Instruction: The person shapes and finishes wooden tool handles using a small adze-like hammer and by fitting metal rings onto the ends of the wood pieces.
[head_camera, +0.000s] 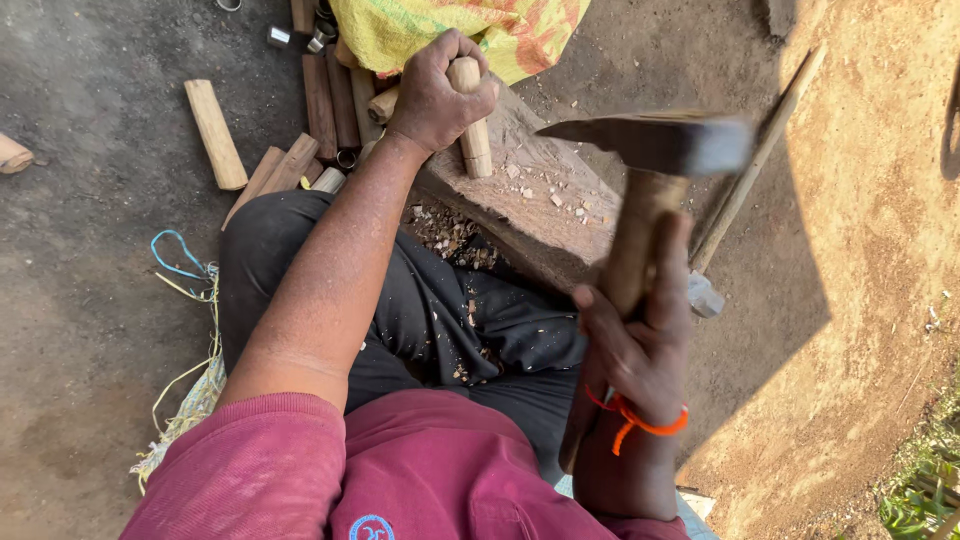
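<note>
head view looks straight down at a seated person in a maroon shirt and dark trousers speckled with wood chips. left hand (440, 95) is wrapped in a closed fist around the top of a pale round wooden peg (471, 125), which stands nearly upright with its lower end resting on a slanted wooden block (540, 205) in front of the knees. right hand (640, 345) is clenched around the wooden handle of a hatchet (655, 170), fingers curled tight; the dark metal head is raised above the block, off to the right of the peg and not touching it, its edges blurred. an orange thread (640, 418) is tied about the right wrist.

chips and shavings lie scattered on the block and on the lap. behind the left hand sits a yellow and green woven sack (450, 25). to the left of it several short wooden sticks (320, 110) lie on the dark ground, one pale stick (215, 135) lying apart from the rest. small metal rings (322, 30) lie near the sack. a long thin stick (755, 160) lies at an angle on the right, where the ground turns to sunlit brown soil. blue and yellow twine (185, 270) trails on the ground beside the left thigh.
</note>
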